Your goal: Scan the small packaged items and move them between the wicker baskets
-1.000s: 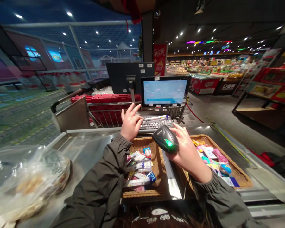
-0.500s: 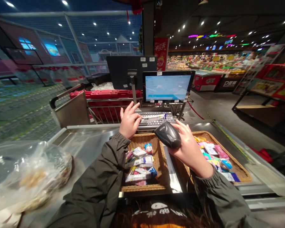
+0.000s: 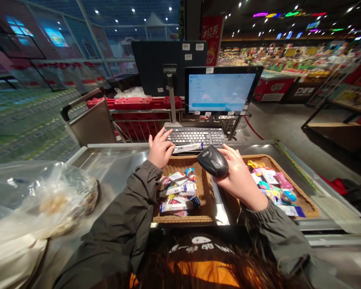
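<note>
The right grip [image 3: 239,176] is wrapped around a black handheld scanner [image 3: 212,161], whose rounded head points up and to the left while its handle is hidden. The left grip [image 3: 160,150] pinches one end of a slim white package [image 3: 188,147] between thumb and fingers, the other fingers spread upward. The package points to the right, its purple end near the scanner but apart from it. It overlaps the front edge of a black keyboard [image 3: 195,136] with pale keys; whether the two touch cannot be told. Below the left grip sits a wicker basket [image 3: 183,219] with a jumble of small packets [image 3: 179,189], among them slim white ones like the package held. Beyond the right grip, partly covered by the forearm, a second wicker basket [image 3: 301,192] contains brightly coloured goods [image 3: 270,182], including a round blue one. Both baskets stand on the metal surface [image 3: 117,160], where a clear plastic bag [image 3: 57,200] lies at the far left, its contents blurred. Behind the keyboard, a lit monitor [image 3: 219,92] faces the person, and a second monitor [image 3: 153,68] shows its dark back. Farther off are a wire cart [image 3: 144,124] with red plastic, and a red chest freezer [image 3: 272,86].
</note>
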A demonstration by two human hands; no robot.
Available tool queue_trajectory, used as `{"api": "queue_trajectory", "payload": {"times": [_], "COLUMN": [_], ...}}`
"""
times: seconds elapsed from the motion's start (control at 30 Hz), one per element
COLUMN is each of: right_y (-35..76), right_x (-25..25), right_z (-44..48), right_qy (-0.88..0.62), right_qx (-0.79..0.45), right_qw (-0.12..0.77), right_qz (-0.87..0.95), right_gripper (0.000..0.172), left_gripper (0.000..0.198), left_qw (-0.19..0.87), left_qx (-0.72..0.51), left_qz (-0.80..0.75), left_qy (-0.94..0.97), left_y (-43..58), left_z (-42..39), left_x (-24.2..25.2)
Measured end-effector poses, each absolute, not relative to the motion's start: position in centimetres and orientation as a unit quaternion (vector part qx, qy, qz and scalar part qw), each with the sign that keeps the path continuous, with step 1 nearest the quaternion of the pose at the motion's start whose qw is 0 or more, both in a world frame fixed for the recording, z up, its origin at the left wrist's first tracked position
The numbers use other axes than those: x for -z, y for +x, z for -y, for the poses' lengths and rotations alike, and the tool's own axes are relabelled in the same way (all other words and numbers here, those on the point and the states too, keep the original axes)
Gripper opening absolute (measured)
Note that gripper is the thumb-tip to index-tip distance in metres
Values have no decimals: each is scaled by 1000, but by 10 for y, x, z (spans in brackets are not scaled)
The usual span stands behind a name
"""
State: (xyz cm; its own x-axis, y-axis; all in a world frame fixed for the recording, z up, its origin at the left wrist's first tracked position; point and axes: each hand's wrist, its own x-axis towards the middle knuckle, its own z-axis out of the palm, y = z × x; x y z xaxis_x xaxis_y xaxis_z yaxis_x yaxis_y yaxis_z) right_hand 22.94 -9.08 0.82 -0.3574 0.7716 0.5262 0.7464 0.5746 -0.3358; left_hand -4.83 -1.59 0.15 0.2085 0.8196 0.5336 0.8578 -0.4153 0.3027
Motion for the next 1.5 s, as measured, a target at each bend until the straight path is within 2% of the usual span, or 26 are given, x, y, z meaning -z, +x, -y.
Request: {"api": "queue_trajectory", "payload": {"times": [0.4, 0.67, 0.83, 1.0, 1.2, 1.33, 1.5], "right_y": [223, 224, 230, 256, 328, 373, 403], "right_x": [4, 8, 15, 20, 12, 15, 24], "right_z": [84, 82, 85, 92, 107, 120, 131], "right_qy": [-463, -472, -473, -502, -589, -643, -664], "right_qx": [-38, -61, -86, -94, 13, 60, 53], "right_qw": [308, 287, 272, 299, 377, 376, 378], "right_qz": [831, 832, 834, 806, 715, 665, 643], "right_gripper": [44, 41, 41, 45, 55, 62, 66], "left_gripper": [21, 25, 22, 27, 30, 26, 24], "left_qw": [-43, -22, -9, -3, -5, -25, -30], "left_qx": [201, 56, -15, -53, 24, 56, 31], "left_qz": [625, 687, 691, 649, 541, 442, 321], "left_qy": [-753, -724, -723, -759, -841, -895, -946], "left_y": [-82, -98, -100, -81, -18, 45, 130], "left_z": [18, 9, 13, 17, 11, 4, 3], "left_x": [71, 111, 116, 87, 48, 47, 63]}}
